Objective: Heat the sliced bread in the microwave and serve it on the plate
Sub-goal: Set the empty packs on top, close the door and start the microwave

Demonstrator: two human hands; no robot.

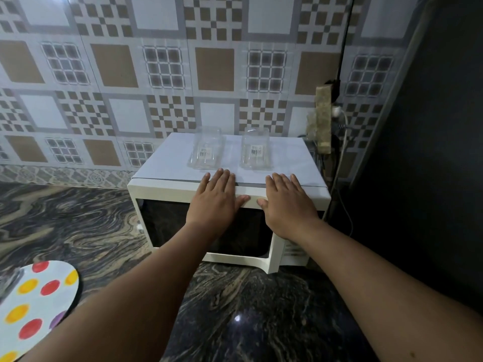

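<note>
A white microwave (167, 189) stands on the dark marble counter against the tiled wall, its dark glass door closed. My left hand (217, 199) lies flat on the front top edge of the microwave, fingers apart, holding nothing. My right hand (287, 202) rests flat beside it on the same edge, also empty. A white plate (34, 304) with red, yellow and purple dots sits at the lower left of the counter. No bread is visible.
Two clear plastic containers (206, 150) (256, 150) stand on top of the microwave behind my hands. A power strip and cable (324, 121) hang on the wall at the right, next to a dark appliance side (431, 152). The marble counter (78, 226) stretches left.
</note>
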